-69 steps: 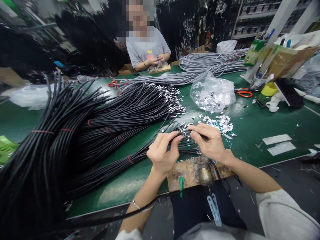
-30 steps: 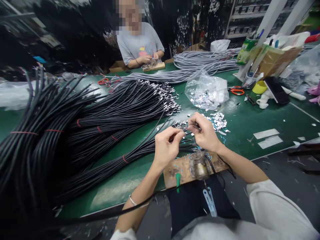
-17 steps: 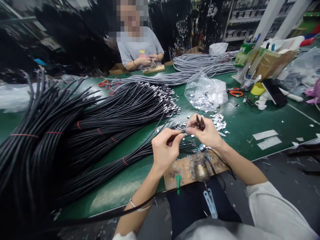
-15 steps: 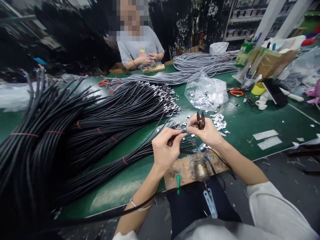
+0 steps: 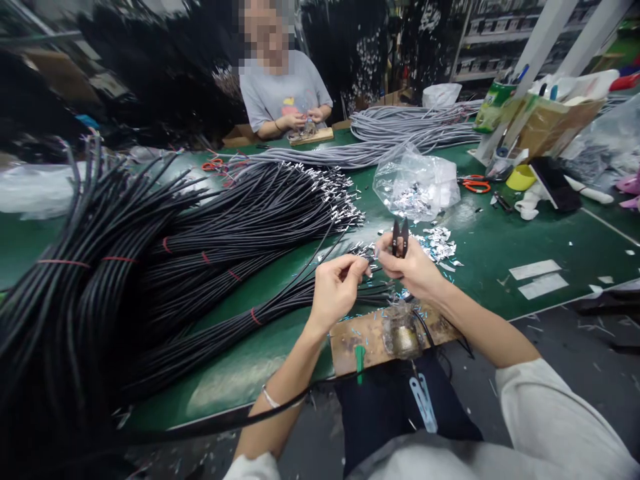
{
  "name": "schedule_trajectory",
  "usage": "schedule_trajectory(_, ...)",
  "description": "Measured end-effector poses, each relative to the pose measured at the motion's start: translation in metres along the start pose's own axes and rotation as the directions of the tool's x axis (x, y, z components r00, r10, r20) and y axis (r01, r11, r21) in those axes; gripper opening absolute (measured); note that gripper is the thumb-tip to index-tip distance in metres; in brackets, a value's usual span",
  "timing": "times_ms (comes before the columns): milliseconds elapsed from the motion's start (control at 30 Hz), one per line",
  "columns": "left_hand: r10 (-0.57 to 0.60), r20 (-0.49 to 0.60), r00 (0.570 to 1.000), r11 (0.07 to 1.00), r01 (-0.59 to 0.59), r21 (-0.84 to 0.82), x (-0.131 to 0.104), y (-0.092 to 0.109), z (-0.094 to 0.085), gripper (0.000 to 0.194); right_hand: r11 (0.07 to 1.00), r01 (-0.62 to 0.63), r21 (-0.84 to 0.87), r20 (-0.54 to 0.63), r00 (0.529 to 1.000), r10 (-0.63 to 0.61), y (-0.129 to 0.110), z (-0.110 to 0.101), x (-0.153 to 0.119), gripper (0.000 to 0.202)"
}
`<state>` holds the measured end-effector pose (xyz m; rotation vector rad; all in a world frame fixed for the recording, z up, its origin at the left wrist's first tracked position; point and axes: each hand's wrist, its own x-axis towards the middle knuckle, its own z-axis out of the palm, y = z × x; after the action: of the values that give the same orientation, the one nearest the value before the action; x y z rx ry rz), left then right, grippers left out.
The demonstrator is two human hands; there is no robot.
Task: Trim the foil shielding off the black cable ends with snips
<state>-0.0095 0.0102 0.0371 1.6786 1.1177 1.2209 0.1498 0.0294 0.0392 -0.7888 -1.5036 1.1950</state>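
Observation:
My left hand (image 5: 339, 288) is closed in a pinch on the end of a black cable (image 5: 240, 421), which runs back past my left wrist. Beside it on the right, my right hand (image 5: 411, 265) has its fingers curled round small dark snips (image 5: 401, 239), whose blades point up. The fingertips of both hands are close together; what lies between them is too small to make out. Below my hands, a wooden board (image 5: 370, 331) carries a metal pot-like piece (image 5: 404, 339). A banded bundle of black cables (image 5: 220, 344) lies to the left.
More black cable bundles (image 5: 260, 220) fill the left side. Beyond my right hand are white scraps (image 5: 440, 245) and a clear plastic bag (image 5: 416, 183). Orange-handled scissors (image 5: 476, 185) and a phone (image 5: 555, 185) lie at the right. A person (image 5: 287, 87) sits across the table.
The view has shifted slightly, moving the scene a little to the right. My left hand has turned slightly over its pinch, and both hands stay close together.

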Motion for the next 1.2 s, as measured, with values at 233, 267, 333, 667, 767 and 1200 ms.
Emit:
schedule_trajectory(233,0.061,-0.137,0.989,0.997,-0.053,0.059,-0.001,0.001,0.007,0.018,0.96,0.122,-0.25,-0.15,0.975,-0.163,0.0,-0.005,0.003,0.017)
schedule_trajectory(267,0.057,-0.153,0.987,0.997,-0.05,0.051,-0.001,0.001,0.009,0.018,0.964,0.111,-0.241,-0.189,0.969,-0.159,0.0,-0.005,0.003,0.017)
schedule_trajectory(333,0.045,-0.166,0.985,0.999,-0.042,0.019,-0.001,0.001,0.01,0.017,0.998,0.005,-0.067,-0.128,0.992,-0.014,0.001,-0.004,0.002,0.021)
schedule_trajectory(667,-0.111,0.037,0.993,0.99,0.114,-0.085,-0.001,-0.003,0.003,0.04,0.991,0.08,-0.103,-0.227,0.969,-0.101,0.002,-0.012,0.01,0.023)
schedule_trajectory(767,-0.105,-0.013,0.994,0.988,0.103,-0.117,-0.002,0.001,0.002,0.04,0.992,0.046,0.117,-0.429,0.903,0.008,0.0,-0.019,0.014,0.029)
schedule_trajectory(1200,0.194,-0.209,0.958,0.966,-0.15,0.21,-0.007,0.002,0.006,0.011,0.985,-0.089,0.145,-0.025,0.995,0.093,-0.004,-0.004,0.002,0.031)
